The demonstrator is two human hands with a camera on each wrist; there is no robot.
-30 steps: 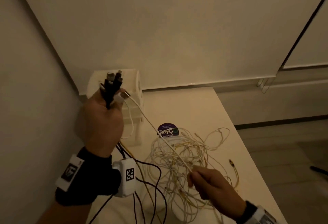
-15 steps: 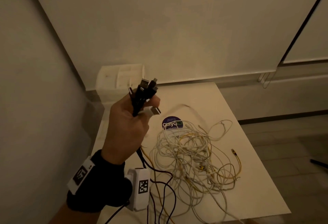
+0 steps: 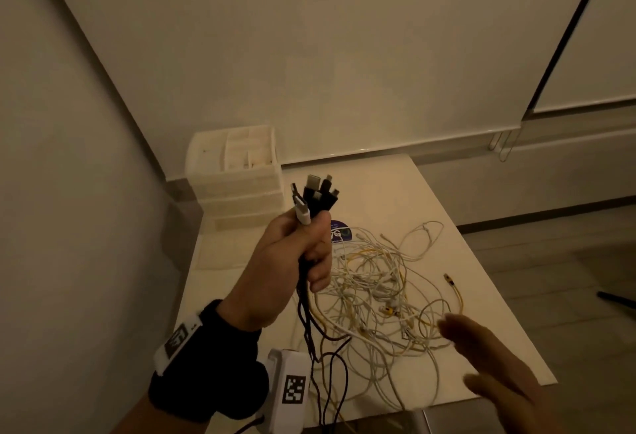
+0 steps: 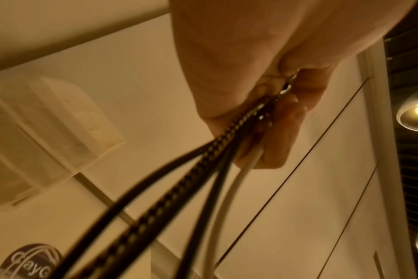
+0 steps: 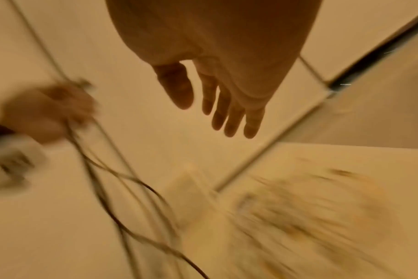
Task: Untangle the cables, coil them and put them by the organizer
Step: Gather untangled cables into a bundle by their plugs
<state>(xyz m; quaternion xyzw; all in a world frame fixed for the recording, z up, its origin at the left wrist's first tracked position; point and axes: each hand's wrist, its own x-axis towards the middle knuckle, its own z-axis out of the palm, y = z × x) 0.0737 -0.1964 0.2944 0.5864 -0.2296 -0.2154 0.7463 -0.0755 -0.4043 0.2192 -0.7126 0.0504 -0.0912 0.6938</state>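
My left hand (image 3: 292, 261) is raised above the table and grips a bundle of cable ends (image 3: 315, 198), several black plugs and one white, pointing up. Their black cords (image 3: 311, 327) hang down from the fist; in the left wrist view the cords (image 4: 203, 160) run out between my curled fingers (image 4: 282, 136). A tangle of white and yellow cables (image 3: 382, 292) lies on the white table (image 3: 481, 261). My right hand (image 3: 488, 361) hovers at the front right of the tangle, fingers straight and empty; the right wrist view shows those fingers (image 5: 229, 113) spread.
A translucent white drawer organizer (image 3: 237, 175) stands at the table's back left corner against the wall. A round purple sticker (image 3: 340, 232) lies behind the tangle. One yellow cable end (image 3: 452, 285) trails toward the right edge. The table's front edge is near my right hand.
The right hand let go of the white cable, left the view, and has come back open at the front right. The left hand moved right and lower with the white plug now in its bundle.
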